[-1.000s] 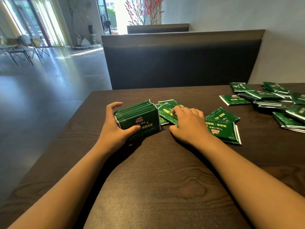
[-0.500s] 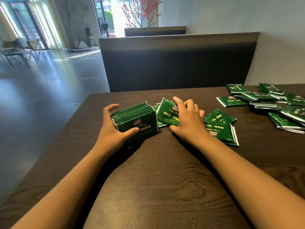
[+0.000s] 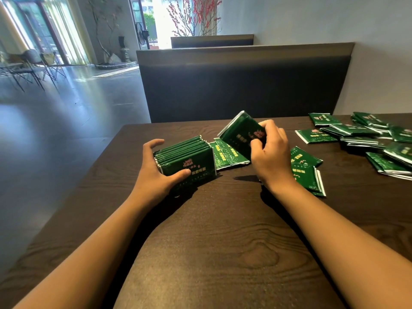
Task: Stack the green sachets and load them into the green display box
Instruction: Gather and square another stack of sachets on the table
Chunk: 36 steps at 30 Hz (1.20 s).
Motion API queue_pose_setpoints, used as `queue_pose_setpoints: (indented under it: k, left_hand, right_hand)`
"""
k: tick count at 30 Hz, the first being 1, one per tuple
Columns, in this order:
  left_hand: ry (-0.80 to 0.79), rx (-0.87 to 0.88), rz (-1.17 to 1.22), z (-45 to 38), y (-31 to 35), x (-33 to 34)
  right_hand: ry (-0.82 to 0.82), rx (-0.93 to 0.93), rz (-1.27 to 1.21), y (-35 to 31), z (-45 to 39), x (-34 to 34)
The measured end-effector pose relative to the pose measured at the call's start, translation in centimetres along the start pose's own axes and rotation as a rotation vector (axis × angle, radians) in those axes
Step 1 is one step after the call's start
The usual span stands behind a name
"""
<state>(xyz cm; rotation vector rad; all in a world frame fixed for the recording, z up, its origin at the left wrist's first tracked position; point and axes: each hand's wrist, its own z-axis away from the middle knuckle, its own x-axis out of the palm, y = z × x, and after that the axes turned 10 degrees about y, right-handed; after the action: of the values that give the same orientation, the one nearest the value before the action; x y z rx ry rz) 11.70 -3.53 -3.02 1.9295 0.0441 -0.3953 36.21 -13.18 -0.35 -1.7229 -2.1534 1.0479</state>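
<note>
Both my forearms are bare from the bottom edge of the view up to the wrists, with no sleeve showing on either. My left hand (image 3: pixel 156 175) wears nothing: no ring, no watch, no band at the wrist. My right hand (image 3: pixel 272 157) is equally plain. My fingers (image 3: pixel 153 143) are slim, and the left thumbnail looks short and unpainted.

We see gold and pink printing on the green sachets (image 3: pixel 186 163), on the upright stack's front face and on those lying on the desk (image 3: pixel 223 241); the characters are too blurred and small for us to read; we make out no numbers or brand.
</note>
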Motion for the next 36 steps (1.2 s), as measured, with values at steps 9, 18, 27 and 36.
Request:
queue_pose_setpoints:
  k: [9, 18, 27, 36]
  left_hand:
    - [-0.07, 0.013, 0.044, -0.2, 0.4, 0.0]
    - [-0.104, 0.1, -0.008, 0.1, 0.4, 0.4]
    - [-0.108, 0.134, -0.044, -0.1, 0.0, 0.2]
    - [0.001, 0.169, -0.076, 0.0, -0.1, 0.2]
  right_hand:
    - [-0.247, -0.226, -0.071, -1.8, 1.6, 1.0]
    - [-0.657, -0.228, -0.063, -2.5, 4.3, 2.4]
    - [-0.826, -0.093, -0.155, -2.0, 3.7, 1.9]
    - [-0.755, -0.084, -0.129, -1.7, 3.2, 1.7]
